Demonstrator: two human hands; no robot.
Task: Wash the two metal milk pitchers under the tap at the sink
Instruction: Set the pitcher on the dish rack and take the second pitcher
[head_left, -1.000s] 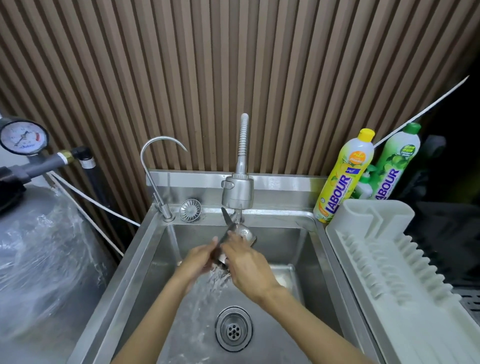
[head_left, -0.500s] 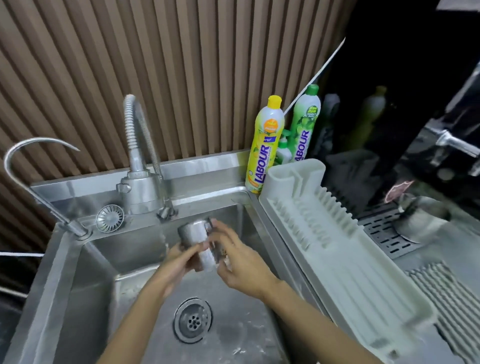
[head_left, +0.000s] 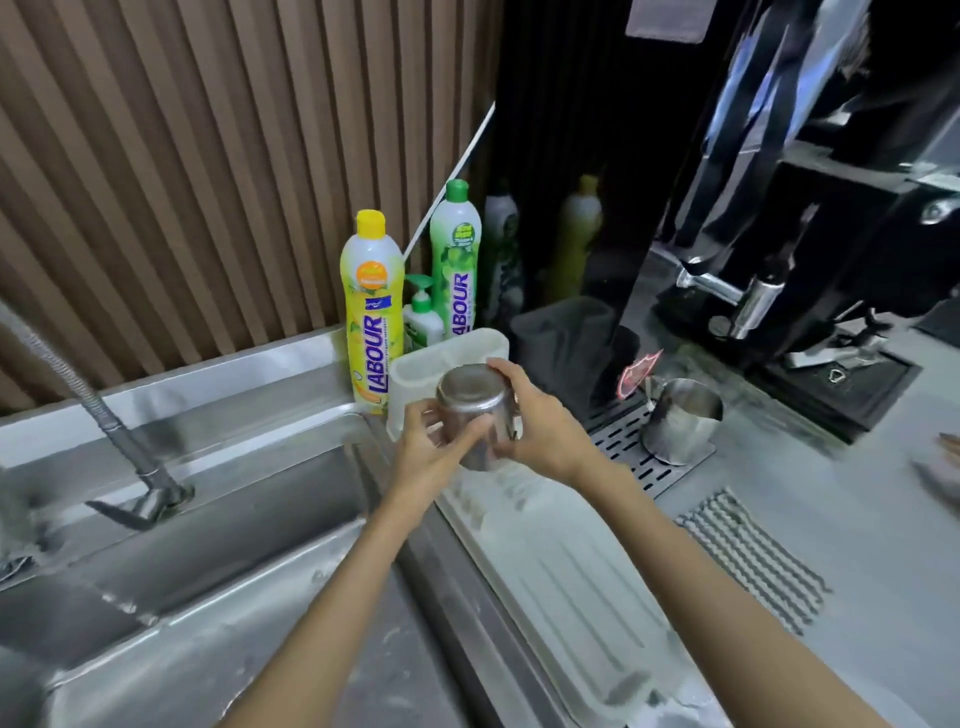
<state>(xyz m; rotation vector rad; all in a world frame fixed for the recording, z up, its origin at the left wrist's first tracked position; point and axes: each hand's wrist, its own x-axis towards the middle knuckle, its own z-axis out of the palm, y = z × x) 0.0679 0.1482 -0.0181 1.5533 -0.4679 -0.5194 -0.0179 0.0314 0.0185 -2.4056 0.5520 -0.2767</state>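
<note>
Lower centre of frame: a white drying rack (head_left: 571, 561) runs along the right edge of the sink (head_left: 208, 545). Risk 1: we judge that a pitcher set down crooked on the rack's ribs could tip and roll into the basin.

Centre of frame: both hands hold one metal pitcher (head_left: 470, 410) above the far end of the rack, with its base turned up toward the camera and its mouth down. The left hand (head_left: 423, 452) has its fingers (head_left: 465, 435) curled round the near wall. The right hand (head_left: 545, 436) has its fingers (head_left: 501, 370) wrapped over the far side at the base rim. Risk 2: wet steel in wet fingers. If one hand lets go before the other has a firm hold, the pitcher could slip and strike the rack.

Right of centre: the second pitcher (head_left: 680, 421) stands upright on a slotted drip tray (head_left: 623, 457) on the desk (head_left: 857, 519), well apart from the tap (head_left: 104, 415) at the left edge. We judge it not yet washed. Risk 3: a hurried reach could knock it over on the grate.

Upper centre: a yellow soap bottle (head_left: 371, 312) and a green soap bottle (head_left: 457, 270) stand just beside the rack's far end. Risk 4: a wide swing of the held pitcher could topple them.
</note>
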